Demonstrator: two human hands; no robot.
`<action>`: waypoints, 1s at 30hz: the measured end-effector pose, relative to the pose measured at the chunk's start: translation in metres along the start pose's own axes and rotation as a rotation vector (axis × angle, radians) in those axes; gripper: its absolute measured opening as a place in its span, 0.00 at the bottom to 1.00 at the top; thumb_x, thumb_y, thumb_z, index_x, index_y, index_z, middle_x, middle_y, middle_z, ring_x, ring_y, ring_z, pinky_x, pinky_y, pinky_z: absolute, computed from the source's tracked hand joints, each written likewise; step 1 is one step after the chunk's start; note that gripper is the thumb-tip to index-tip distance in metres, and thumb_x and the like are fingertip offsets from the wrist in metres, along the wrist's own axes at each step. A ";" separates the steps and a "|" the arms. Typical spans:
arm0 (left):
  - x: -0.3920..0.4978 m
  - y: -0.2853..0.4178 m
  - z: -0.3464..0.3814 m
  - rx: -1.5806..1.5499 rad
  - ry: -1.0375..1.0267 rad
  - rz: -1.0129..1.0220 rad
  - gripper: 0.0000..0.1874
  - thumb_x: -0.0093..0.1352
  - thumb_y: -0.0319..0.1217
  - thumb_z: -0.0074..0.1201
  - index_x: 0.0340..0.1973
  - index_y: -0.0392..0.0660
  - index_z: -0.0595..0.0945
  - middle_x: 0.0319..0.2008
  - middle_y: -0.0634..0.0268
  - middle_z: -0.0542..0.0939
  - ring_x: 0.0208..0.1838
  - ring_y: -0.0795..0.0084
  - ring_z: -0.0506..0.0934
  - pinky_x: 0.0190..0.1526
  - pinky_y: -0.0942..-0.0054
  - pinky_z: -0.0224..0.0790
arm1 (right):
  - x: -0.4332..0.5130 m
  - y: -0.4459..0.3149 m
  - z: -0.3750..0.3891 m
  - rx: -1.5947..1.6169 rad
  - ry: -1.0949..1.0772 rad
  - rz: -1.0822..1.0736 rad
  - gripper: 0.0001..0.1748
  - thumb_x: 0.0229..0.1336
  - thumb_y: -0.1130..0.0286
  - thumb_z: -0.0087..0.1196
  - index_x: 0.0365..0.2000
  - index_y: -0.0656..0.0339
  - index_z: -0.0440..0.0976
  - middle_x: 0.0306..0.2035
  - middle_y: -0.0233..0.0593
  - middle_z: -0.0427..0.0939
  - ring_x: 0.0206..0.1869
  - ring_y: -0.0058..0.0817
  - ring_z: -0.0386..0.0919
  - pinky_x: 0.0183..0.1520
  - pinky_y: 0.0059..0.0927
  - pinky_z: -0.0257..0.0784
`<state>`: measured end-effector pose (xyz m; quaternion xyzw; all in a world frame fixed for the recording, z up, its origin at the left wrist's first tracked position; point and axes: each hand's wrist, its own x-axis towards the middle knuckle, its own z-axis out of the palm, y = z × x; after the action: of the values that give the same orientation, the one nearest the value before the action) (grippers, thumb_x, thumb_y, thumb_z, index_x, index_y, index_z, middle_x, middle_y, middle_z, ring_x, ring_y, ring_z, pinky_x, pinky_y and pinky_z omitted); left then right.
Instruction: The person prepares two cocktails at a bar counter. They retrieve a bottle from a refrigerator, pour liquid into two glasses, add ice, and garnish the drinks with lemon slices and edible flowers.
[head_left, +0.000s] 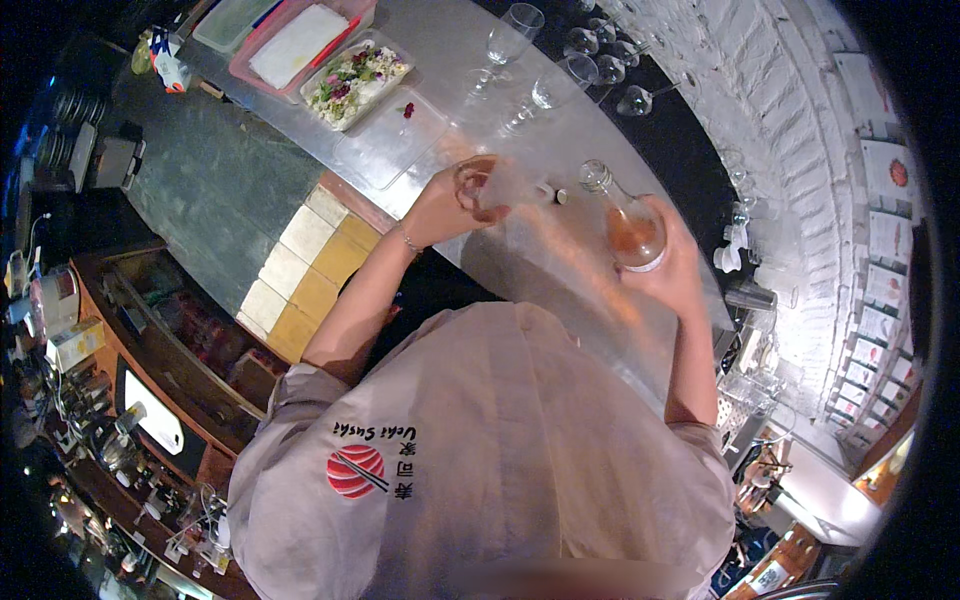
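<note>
My left hand (444, 201) is closed around a clear drinking glass (480, 187); its far part is blurred, and its contents cannot be made out. My right hand (670, 259) grips a clear glass bottle (628, 229) near its base. Orange-brown liquid shows in the bottle, whose open neck points away from me and slightly left. A small bottle cap (561, 196) lies on the metal counter (555, 262) between the hands. Beyond my left hand is a clear plastic lid (390, 142) with a dark red flower (409, 111) on it.
An open tub of edible flowers (337, 111) stands beside a pink container (251, 64) holding white paper. Large stemmed glasses (516, 34) stand farther along the counter. More glasses (636, 100) are on the black ledge by the white brick wall. A metal cup (750, 295) is at right.
</note>
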<state>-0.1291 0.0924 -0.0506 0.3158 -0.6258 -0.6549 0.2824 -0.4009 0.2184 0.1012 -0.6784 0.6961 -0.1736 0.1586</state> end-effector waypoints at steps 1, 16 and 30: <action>0.000 0.012 -0.001 -0.032 -0.041 0.006 0.33 0.57 0.31 0.68 0.58 0.44 0.72 0.51 0.60 0.77 0.49 0.77 0.76 0.38 0.81 0.75 | 0.002 -0.004 -0.008 -0.028 -0.004 -0.006 0.50 0.21 0.69 0.69 0.55 0.62 0.65 0.50 0.47 0.74 0.53 0.42 0.75 0.57 0.37 0.68; 0.008 0.098 0.005 -0.022 -0.211 0.449 0.39 0.56 0.26 0.64 0.64 0.43 0.68 0.54 0.61 0.77 0.50 0.77 0.77 0.41 0.79 0.75 | -0.004 -0.060 -0.099 -0.340 0.010 -0.040 0.48 0.23 0.74 0.66 0.55 0.64 0.65 0.51 0.48 0.74 0.54 0.47 0.73 0.58 0.38 0.67; 0.019 0.127 0.006 0.006 -0.288 0.475 0.35 0.56 0.25 0.59 0.62 0.40 0.69 0.46 0.57 0.81 0.46 0.72 0.80 0.45 0.75 0.78 | -0.009 -0.072 -0.125 -0.431 0.060 -0.020 0.47 0.21 0.78 0.64 0.54 0.63 0.66 0.50 0.48 0.74 0.54 0.48 0.72 0.57 0.39 0.67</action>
<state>-0.1490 0.0746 0.0753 0.0647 -0.7181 -0.6066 0.3350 -0.3932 0.2297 0.2448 -0.6981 0.7147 -0.0428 -0.0127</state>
